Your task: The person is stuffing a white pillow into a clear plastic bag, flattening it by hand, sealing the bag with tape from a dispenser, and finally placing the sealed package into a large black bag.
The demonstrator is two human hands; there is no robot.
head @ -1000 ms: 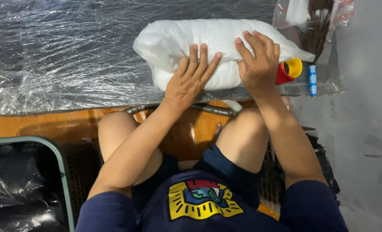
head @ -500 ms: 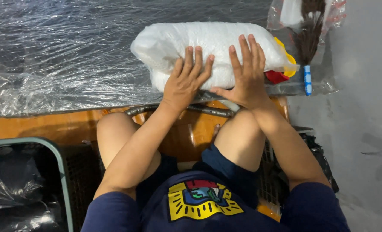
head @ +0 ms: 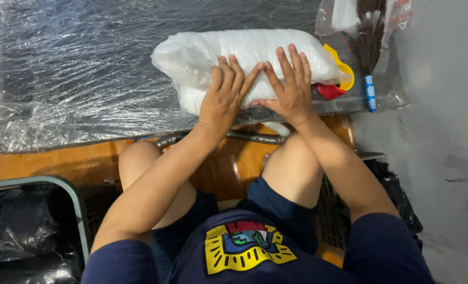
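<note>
Biggest thing here is the table (head: 60,163), orange-brown wood with a wide sheet of clear plastic wrap (head: 97,73) spread over most of it. Down at 8 o'clock there's a grey-rimmed bin (head: 78,210) lined with a black bag. On the wrap, up around 12 o'clock, lies a plump white bag (head: 276,50) on its side. Both hands are pressed flat on its near side, side by side, index fingers just about touching: left hand (head: 224,97), right hand (head: 289,89), fingers spread open and not gripping anything. Off at 2 o'clock, just beside the bag, is a yellow and red tape dispenser (head: 339,79), then a dark-bristled brush (head: 370,50) with a blue handle tip.
</note>
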